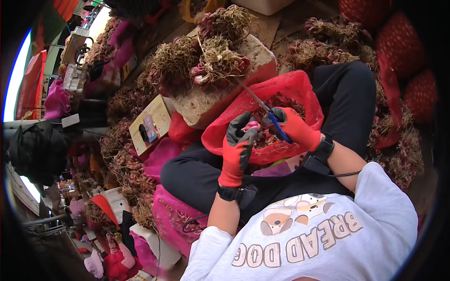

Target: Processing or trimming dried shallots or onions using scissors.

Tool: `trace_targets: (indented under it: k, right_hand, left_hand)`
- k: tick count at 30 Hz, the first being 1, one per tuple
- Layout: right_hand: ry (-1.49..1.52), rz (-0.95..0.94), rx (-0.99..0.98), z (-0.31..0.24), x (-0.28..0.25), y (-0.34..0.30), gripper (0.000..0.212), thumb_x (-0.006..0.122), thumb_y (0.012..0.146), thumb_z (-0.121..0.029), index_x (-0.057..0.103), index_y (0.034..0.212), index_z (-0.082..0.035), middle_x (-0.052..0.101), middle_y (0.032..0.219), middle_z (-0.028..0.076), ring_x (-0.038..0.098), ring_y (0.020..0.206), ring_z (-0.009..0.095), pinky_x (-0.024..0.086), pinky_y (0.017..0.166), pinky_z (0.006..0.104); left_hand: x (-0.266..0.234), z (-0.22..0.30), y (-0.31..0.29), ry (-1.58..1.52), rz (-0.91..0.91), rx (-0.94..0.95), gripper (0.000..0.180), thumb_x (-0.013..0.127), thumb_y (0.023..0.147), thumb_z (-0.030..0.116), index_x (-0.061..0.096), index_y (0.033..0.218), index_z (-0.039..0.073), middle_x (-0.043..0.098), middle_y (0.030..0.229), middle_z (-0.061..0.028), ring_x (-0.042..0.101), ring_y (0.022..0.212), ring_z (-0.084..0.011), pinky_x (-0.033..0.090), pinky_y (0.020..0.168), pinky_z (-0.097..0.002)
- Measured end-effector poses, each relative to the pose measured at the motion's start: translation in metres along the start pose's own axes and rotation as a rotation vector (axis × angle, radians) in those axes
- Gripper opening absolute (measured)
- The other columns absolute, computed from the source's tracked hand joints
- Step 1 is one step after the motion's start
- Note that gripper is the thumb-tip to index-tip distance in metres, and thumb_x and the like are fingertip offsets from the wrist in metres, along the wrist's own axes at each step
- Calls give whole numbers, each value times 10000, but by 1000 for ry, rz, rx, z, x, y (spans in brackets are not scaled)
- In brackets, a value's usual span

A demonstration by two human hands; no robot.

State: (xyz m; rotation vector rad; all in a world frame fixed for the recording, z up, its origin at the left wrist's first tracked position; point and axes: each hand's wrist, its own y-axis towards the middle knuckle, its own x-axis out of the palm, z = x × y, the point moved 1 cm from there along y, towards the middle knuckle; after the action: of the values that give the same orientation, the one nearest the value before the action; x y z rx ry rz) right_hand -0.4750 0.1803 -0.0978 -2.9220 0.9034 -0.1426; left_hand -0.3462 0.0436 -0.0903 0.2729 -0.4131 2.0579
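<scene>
My left hand (236, 152), in a red and black work glove, is closed around a small cluster of pinkish shallots (252, 125). In the matching glove, my right hand (300, 130) grips blue-handled scissors (281, 130), whose blades point up and to the left. Both hands are above an open red mesh bag (293, 83) in my lap, close to each other. Loose shallots and dry trimmings lie inside the bag. Just beyond it, bundles of shallots (220, 65) with dry, tangled roots rest on a rough, pale block (194, 105).
Heaps of shallot bundles (126, 164) line the left side, with more (328, 44) at the far right. Full red mesh sacks (401, 44) stand at the right edge. A yellowish box (157, 117) carries small items beside the block. Another person (119, 262) sits at lower left.
</scene>
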Motion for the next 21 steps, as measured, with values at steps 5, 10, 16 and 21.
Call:
trace_targets:
  k: [5, 10, 16, 21]
  right_hand:
    - [227, -170, 118, -28, -4, -1, 206, 638, 858, -145, 617, 1015, -14, 626, 771, 0, 569, 659, 102, 460, 617, 292]
    - [-367, -197, -360, -20, -3, 4, 154, 651, 817, -107, 601, 934, -22, 611, 749, 80, 556, 642, 196, 457, 626, 307]
    - [-305, -244, -382, -28, 4, -7, 132, 644, 816, -96, 594, 916, -24, 603, 746, 80, 566, 647, 187, 460, 615, 303]
    - [247, -51, 82, -22, -7, -4, 183, 653, 840, -122, 613, 985, -19, 622, 782, 4, 574, 677, 72, 466, 588, 249]
  left_hand:
    - [-5, 4, 0, 6, -138, -153, 285, 538, 928, 72, 510, 1203, 3, 600, 1003, -39, 582, 848, -94, 501, 732, -229]
    - [-24, -13, -1, -98, -183, -196, 218, 530, 931, 69, 524, 1138, 1, 597, 995, -45, 582, 847, -93, 494, 734, -225]
    - [-24, -22, 2, 264, -156, -44, 123, 487, 963, 123, 529, 1027, 27, 570, 901, -28, 557, 776, -80, 471, 665, -204]
    - [-14, -9, 6, 7, -75, -204, 170, 480, 975, 214, 532, 1028, 61, 554, 917, -16, 526, 767, -99, 451, 644, -211]
